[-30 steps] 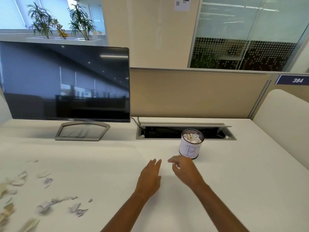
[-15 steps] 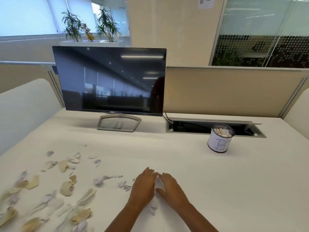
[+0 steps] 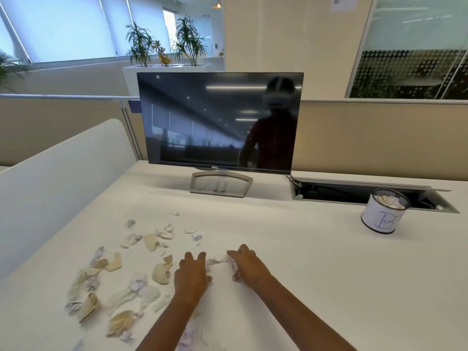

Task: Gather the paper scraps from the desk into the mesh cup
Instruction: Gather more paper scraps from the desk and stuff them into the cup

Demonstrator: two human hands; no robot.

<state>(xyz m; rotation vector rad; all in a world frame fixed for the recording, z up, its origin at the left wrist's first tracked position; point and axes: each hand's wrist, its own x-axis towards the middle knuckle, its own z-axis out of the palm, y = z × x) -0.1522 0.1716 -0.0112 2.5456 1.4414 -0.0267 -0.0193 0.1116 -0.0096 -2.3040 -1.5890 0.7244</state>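
Torn white and beige paper scraps (image 3: 152,274) lie scattered over the left front of the white desk (image 3: 316,262). My left hand (image 3: 192,276) rests palm down on the desk, fingers spread, beside a small bunch of white scraps (image 3: 218,261). My right hand (image 3: 249,266) curls over that bunch from the right, with scraps pinched under its fingers. More scraps lie under my left forearm. The black mesh cup (image 3: 385,215), wrapped in a white label marked "B", stands far right and holds scraps.
A dark monitor (image 3: 220,122) on a grey stand (image 3: 220,184) is at the back of the desk. An open cable tray (image 3: 354,193) lies behind the cup. A white side divider (image 3: 58,183) runs along the left, a beige partition (image 3: 379,138) behind.
The view has swung left, so the cup now sits far right. Both hands moved from near the cup to the scrap pile and closed in on a bunch of scraps.
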